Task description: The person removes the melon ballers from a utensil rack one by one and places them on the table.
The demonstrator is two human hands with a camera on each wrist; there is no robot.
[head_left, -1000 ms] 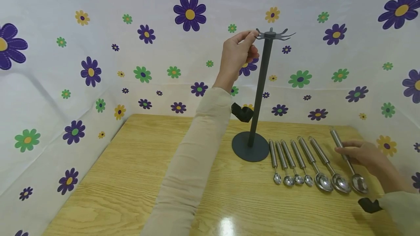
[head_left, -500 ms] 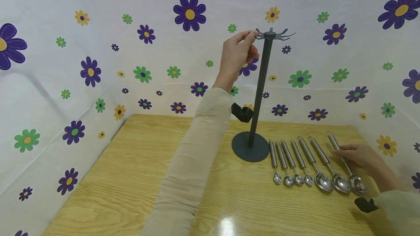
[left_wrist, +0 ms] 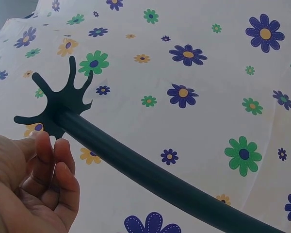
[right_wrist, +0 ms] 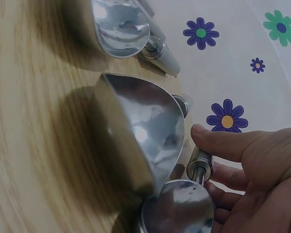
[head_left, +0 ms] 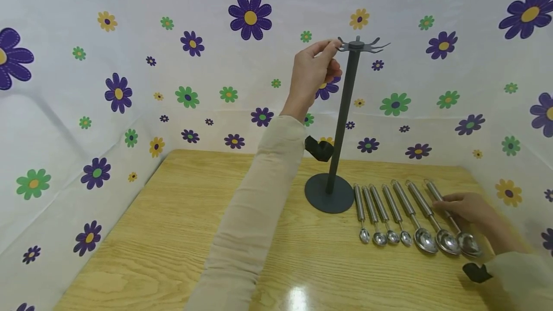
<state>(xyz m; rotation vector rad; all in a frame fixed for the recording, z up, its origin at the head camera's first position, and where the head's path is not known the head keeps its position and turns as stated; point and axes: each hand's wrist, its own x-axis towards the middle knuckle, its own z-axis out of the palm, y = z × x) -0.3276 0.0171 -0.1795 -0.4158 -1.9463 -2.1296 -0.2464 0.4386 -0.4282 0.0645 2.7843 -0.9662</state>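
A dark utensil stand [head_left: 344, 114] with a round base stands upright on the table, its hooks [head_left: 367, 47] fanned out on top. My left hand [head_left: 313, 71] pinches the tip of a left-hand hook; in the left wrist view the thumb and fingertips of that hand [left_wrist: 43, 179] meet just under the hooks, partly hiding the pinched one. My right hand [head_left: 473, 210] holds the rightmost steel scoop [head_left: 468, 245] by its handle, thumb on top in the right wrist view. The scoop lies slanted beside its neighbour [head_left: 448, 242]. In the right wrist view their bowls [right_wrist: 179, 208] appear to touch.
Several smaller metal spoons [head_left: 380, 239] and another large scoop [head_left: 425, 240] lie in a row between the stand's base [head_left: 329, 193] and the held scoop. The wooden table [head_left: 173, 234] meets a flower-printed sheet [head_left: 216, 85] at the back and sides.
My right hand has moved left and slightly down with the scoop, bringing its handle closer to the row and its bowl beside the neighbouring one. My left hand stays on the hook.
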